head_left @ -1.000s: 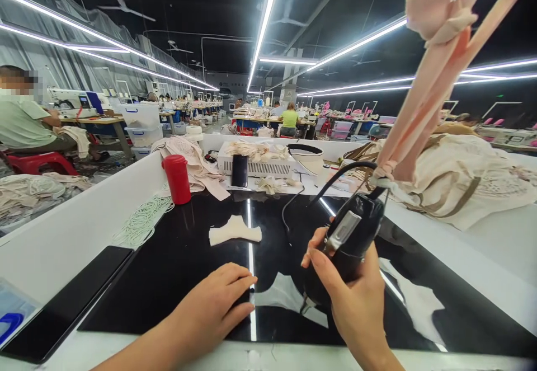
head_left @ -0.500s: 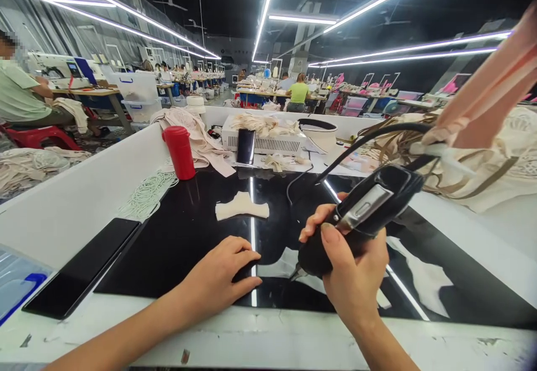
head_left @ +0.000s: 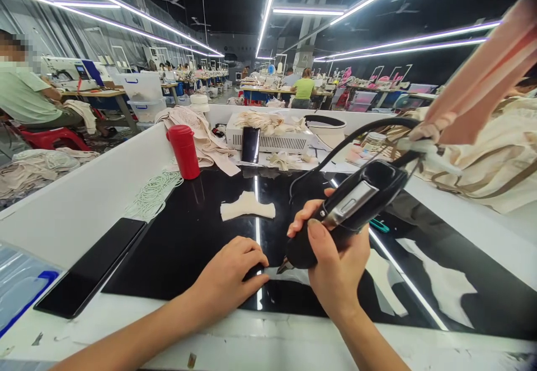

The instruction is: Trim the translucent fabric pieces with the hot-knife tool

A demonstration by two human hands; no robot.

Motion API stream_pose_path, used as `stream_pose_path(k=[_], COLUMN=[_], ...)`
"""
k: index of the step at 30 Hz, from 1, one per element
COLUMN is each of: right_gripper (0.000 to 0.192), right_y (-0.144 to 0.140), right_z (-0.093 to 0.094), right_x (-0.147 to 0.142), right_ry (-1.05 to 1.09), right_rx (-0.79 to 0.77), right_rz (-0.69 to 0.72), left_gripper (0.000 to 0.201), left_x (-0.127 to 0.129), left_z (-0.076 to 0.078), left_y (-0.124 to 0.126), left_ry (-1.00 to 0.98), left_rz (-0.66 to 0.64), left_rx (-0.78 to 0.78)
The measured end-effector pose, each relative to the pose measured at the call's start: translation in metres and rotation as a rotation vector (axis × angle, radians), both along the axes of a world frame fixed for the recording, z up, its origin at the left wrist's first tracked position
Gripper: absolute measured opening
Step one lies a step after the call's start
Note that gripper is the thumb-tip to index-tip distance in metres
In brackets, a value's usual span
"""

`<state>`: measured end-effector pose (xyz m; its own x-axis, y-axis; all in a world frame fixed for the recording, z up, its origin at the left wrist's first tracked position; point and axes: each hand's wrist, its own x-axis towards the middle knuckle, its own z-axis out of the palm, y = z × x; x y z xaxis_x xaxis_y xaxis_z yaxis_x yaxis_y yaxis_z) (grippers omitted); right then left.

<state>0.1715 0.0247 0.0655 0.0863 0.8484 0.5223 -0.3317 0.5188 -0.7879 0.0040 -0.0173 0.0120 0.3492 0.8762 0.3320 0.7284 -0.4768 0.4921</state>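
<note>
My right hand (head_left: 335,270) is wrapped around a black corded hand tool (head_left: 356,197) with a silver lever plate and a pointed metal tip, angled down to the left. The tip is at a thin pale piece (head_left: 296,276) on the glossy black sheet (head_left: 184,236), partly hidden behind my right hand. My left hand (head_left: 232,270) lies on the sheet at that piece's left end, thumb and forefinger apart. Beyond it sits a cream fabric piece (head_left: 247,207). On the right lie another cream piece (head_left: 385,281) and a white shaped piece (head_left: 440,281).
A red lidded cup (head_left: 183,151) stands at the sheet's back left, near pale green cord (head_left: 155,192) and a dark flat tablet-like slab (head_left: 92,264). A vented white box (head_left: 277,141) stands behind. Pink cloth (head_left: 482,85) hangs at right by the tool's cable. Other people work at sewing tables beyond.
My right hand and the tool have moved left, bringing the tip nearer my left fingers. More of the cream piece on the right now shows. The view has shifted slightly.
</note>
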Motion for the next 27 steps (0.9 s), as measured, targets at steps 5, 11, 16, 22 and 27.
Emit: stream_pose_path(k=[5,11,16,22,27], right_gripper=[0.026,0.039,0.041,0.037,0.040], right_y=[0.001,-0.001,-0.001,-0.005,-0.010], right_z=[-0.001,0.002,0.003,0.003,0.005], right_x=[-0.003,0.008,0.029,0.051,0.066], right_ry=[0.005,-0.006,0.006,-0.017,-0.033], right_rx=[0.003,0.000,0.032,0.021,0.025], right_rz=[-0.007,-0.060,-0.118,-0.209,-0.291], left_gripper=[0.013,0.012,0.019,0.023,0.025], left_x=[0.000,-0.001,-0.002,-0.005,-0.006], left_z=[0.000,-0.001,-0.001,-0.003,-0.003], left_y=[0.000,-0.003,-0.008,-0.011,-0.013], left_ry=[-0.029,-0.039,0.053,0.181,0.183], left_rz=[0.028,0.021,-0.092,-0.131,-0.135], left_rx=[-0.038,-0.030,0.136,0.271,0.342])
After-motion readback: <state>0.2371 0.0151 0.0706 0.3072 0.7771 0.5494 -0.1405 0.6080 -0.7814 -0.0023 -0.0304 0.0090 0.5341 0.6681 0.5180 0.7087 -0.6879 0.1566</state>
